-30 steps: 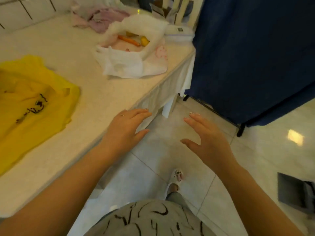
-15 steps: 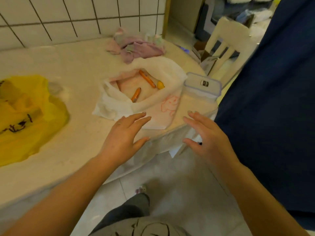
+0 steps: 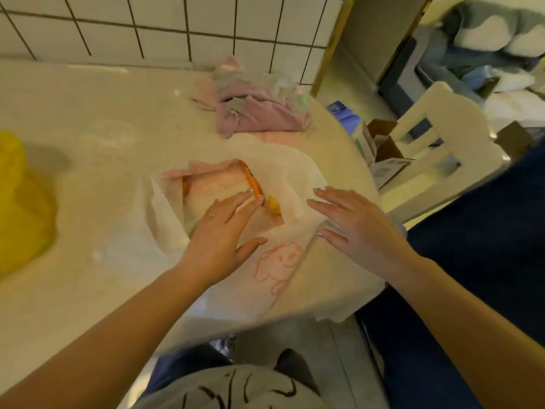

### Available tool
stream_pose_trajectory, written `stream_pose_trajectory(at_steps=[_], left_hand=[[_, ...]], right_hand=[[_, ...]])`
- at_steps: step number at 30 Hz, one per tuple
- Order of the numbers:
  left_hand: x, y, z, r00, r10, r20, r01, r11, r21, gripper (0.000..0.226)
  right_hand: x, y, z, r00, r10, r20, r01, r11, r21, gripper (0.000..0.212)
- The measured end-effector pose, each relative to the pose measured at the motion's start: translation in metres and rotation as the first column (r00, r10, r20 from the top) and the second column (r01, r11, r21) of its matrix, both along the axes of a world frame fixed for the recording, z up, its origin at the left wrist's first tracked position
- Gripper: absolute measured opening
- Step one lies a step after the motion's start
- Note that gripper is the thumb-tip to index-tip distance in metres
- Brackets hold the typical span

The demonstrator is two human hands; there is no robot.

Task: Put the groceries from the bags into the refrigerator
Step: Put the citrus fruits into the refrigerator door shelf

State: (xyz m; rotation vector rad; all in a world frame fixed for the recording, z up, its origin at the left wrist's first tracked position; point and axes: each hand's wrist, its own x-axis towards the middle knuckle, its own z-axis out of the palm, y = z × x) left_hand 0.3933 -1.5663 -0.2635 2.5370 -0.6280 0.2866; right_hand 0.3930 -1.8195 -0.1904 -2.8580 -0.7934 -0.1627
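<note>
No brand or lettering can be read; the only marking is a red line drawing of a cartoon figure [image 3: 278, 265] printed on the near face of the white bag [image 3: 298, 175], which lies open near the counter's [image 3: 97, 143] right edge, close to its near right corner; inside it, on a pink lining, an orange carrot [image 3: 250, 181] lies slanted and a small yellow item [image 3: 273, 205] sits at the carrot's near end; what that item is cannot be told. The left hand [image 3: 219, 242] reaches over the bag's mouth, fingers straight and slightly spread, its fingertips [image 3: 250, 192] right at the carrot's near end; whether they touch it is unclear. The right hand [image 3: 354, 228] hovers flat over the bag's right flap, fingers straight and spread, holding nothing. A yellow bag [image 3: 22, 202] lies at the counter's left edge; crumpled pink cloth [image 3: 259, 110] sits toward the far right corner by the tiled wall [image 3: 177, 22]. Half a second ago both hands hung short of the bag, over the near edge; now they are over it, and the lidded container seen beside the bag then is hidden behind the right hand.
</note>
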Motion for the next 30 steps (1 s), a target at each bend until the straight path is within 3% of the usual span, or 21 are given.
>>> stream_pose_trajectory(at_steps=[4, 7, 10, 14, 18, 23, 30], left_hand=[[0.016, -0.017, -0.011, 0.986, 0.156, -0.062, -0.157, 0.988, -0.010, 0.073], [0.020, -0.033, -0.028, 0.951, 0.271, -0.146, -0.274, 0.962, 0.001, 0.085], [0.020, -0.054, -0.040, 0.844, 0.438, -0.308, -0.461, 0.887, 0.000, 0.093], [0.031, -0.086, -0.050, 0.651, 0.608, -0.455, -0.642, 0.761, 0.099, 0.103], [0.042, -0.111, -0.065, 0.576, 0.699, -0.425, -0.736, 0.669, 0.102, 0.103], [0.057, -0.133, -0.062, 0.546, 0.701, -0.459, -0.694, 0.685, 0.221, 0.102], [0.086, -0.157, -0.058, 0.676, 0.601, -0.427, -0.573, 0.793, 0.208, 0.087]], right_hand=[[0.062, 0.003, -0.011, 0.983, 0.184, 0.006, -0.181, 0.974, -0.138, 0.057], [0.112, 0.023, -0.029, 0.914, 0.406, -0.004, -0.399, 0.897, -0.191, 0.049], [0.148, 0.050, -0.046, 0.782, 0.621, -0.047, -0.609, 0.747, -0.266, 0.039], [0.180, 0.066, -0.065, 0.689, 0.660, -0.300, -0.723, 0.601, -0.341, 0.049], [0.196, 0.062, -0.081, 0.723, 0.606, -0.333, -0.672, 0.502, -0.544, 0.061], [0.210, 0.038, -0.074, 0.824, 0.476, -0.307, -0.527, 0.447, -0.723, 0.085], [0.247, 0.006, -0.064, 0.864, 0.401, -0.304, -0.458, 0.373, -0.807, 0.098]])
